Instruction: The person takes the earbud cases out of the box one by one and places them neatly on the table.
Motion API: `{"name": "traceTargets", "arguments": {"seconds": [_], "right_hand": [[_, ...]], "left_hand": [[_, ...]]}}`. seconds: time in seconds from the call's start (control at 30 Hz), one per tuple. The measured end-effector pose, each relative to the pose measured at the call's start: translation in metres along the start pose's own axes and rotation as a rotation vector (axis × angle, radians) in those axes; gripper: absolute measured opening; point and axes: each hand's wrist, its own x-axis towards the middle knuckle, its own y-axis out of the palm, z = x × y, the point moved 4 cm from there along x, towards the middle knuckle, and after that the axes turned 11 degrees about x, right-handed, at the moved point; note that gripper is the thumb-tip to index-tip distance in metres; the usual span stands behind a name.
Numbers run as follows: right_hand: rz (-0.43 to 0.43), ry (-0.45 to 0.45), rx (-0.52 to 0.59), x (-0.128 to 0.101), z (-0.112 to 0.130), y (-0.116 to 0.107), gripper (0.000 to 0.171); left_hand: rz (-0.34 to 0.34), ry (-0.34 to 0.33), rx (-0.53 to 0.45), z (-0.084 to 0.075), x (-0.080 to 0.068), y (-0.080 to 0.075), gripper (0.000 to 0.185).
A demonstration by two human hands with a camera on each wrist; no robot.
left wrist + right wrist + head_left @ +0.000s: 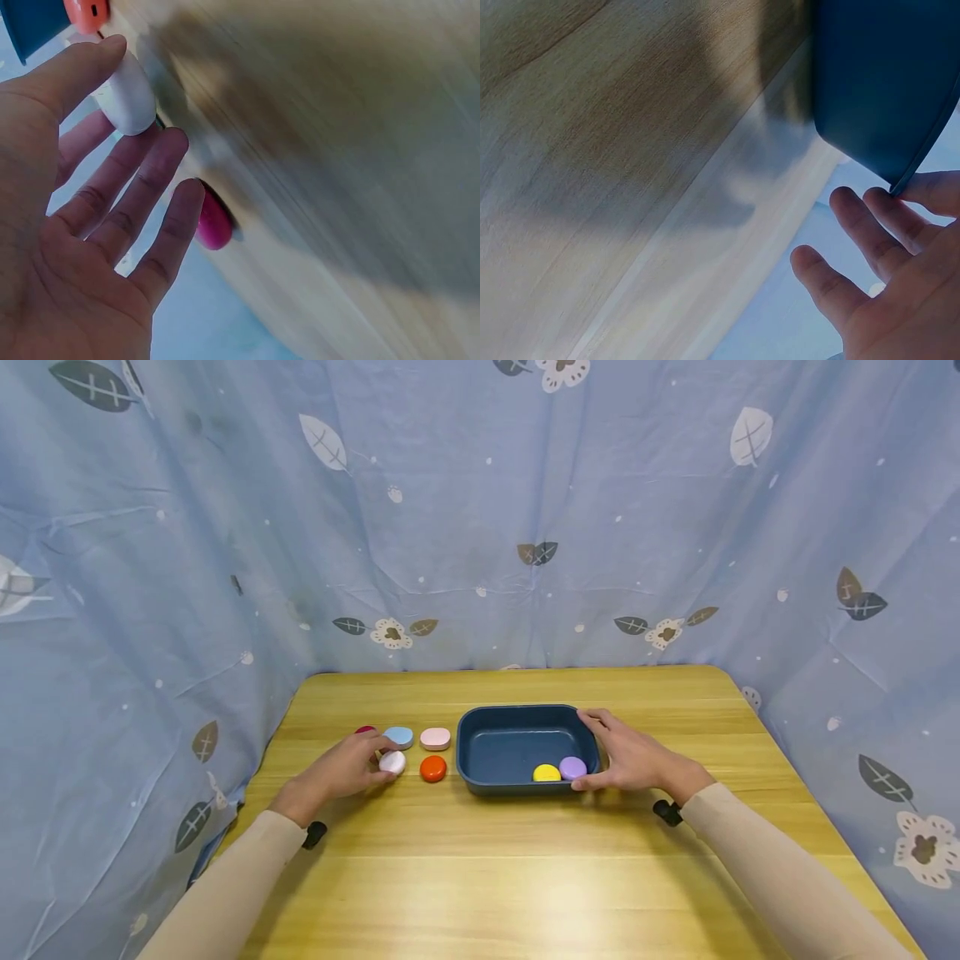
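My left hand [348, 766] holds a small smooth white disc [392, 762] between thumb and fingers, low over the table. In the left wrist view the thumb lies across the white disc [129, 97], and the little finger is near a dark pink piece [214, 221]. On the right, my right hand [633, 753] spans the end of a dark blue rectangular box [480, 787], thumb at the front rim and a finger at the back corner. Other fingers stand off the box [885, 82] in the right wrist view. Inside the box lie a yellow disc [547, 772] and a purple disc [573, 767].
Between the left hand and the box sit an orange-red disc [432, 768] and a pale pink oval piece [435, 739]. A light blue oval piece [399, 737] lies behind the white disc. The wooden table [480, 877] ends at a patterned blue curtain [465, 527].
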Motion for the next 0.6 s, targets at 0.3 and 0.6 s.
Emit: {"name": "traceTargets", "arguments": {"seconds": [0.3,0.6], "right_hand": [[-0.001,-0.001,-0.004,0.001,-0.001,0.001,0.136],[0.005,-0.008,0.006,0.001,-0.001,0.001,0.139]], "left_hand": [[0.011,-0.038,0.012,0.01,0.002,0.009,0.053],[0.004,-0.023,0.013,0.011,0.004,0.011,0.048]]}}
